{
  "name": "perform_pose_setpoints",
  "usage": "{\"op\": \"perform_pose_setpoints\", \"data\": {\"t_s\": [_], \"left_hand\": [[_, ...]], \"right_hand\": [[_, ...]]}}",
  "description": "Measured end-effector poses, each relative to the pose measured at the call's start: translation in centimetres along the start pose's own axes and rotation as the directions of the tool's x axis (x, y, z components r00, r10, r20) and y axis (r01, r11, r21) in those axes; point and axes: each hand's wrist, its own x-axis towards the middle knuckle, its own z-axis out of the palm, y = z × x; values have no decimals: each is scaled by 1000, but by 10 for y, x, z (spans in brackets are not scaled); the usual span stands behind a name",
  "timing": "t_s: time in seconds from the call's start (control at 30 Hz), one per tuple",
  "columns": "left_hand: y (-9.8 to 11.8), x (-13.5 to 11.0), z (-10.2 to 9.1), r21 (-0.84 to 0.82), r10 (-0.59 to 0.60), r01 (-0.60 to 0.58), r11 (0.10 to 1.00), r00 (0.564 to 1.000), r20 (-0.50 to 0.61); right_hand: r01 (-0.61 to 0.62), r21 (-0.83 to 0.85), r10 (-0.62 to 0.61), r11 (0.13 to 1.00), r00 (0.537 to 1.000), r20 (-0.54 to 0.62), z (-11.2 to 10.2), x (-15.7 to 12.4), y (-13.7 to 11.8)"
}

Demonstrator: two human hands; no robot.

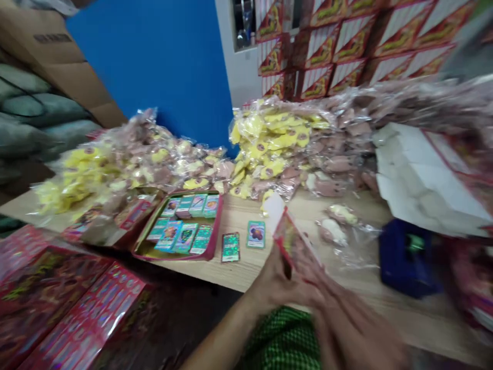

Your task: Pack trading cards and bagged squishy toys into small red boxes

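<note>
Both my hands meet low in the middle of the view over the front edge of a wooden table (250,267). My left hand (275,285) grips the lower end of a flat red and yellow printed carton piece (295,241) with a white flap on top. My right hand (327,303) is smeared by motion and closes on the same piece from the right. Two small card packets (242,241) lie on the table just left of my hands. Further left sits a red tray (213,234) filled with several green and blue card packets.
Clear bags of yellow and pink items (277,149) are heaped across the back of the table. A dark blue object (404,262) and folded white cartons (423,180) lie at the right. Red printed boxes (346,46) are stacked behind; flat red cartons (69,308) pile at the lower left.
</note>
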Motion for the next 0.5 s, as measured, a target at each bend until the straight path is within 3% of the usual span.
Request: {"op": "perform_pose_setpoints", "data": {"t_s": [0.1, 0.27, 0.33, 0.43, 0.5], "left_hand": [[-13, 0, 1, -111, -94, 89, 990, 995, -37], [-15, 0, -2, -48, -94, 98, 994, 992, 86], [-11, 0, 2, -78, -118, 124, 989, 989, 87], [-4, 2, 4, -145, -159, 156, 977, 987, -12], [-1, 5, 4, -153, -163, 147, 977, 982, -97]], "right_hand": [[86, -122, -80, 989, 995, 54, -12, 18, 3], [16, -232, -16, 973, 1000, 4, -37, 50, 7], [-28, -163, 23, 986, 999, -33, -44, 53, 13], [-218, 57, 223, 974, 969, -107, -48, 47, 27], [-346, 239, 355, 907, 935, 9, -46, 42, 36]]}}
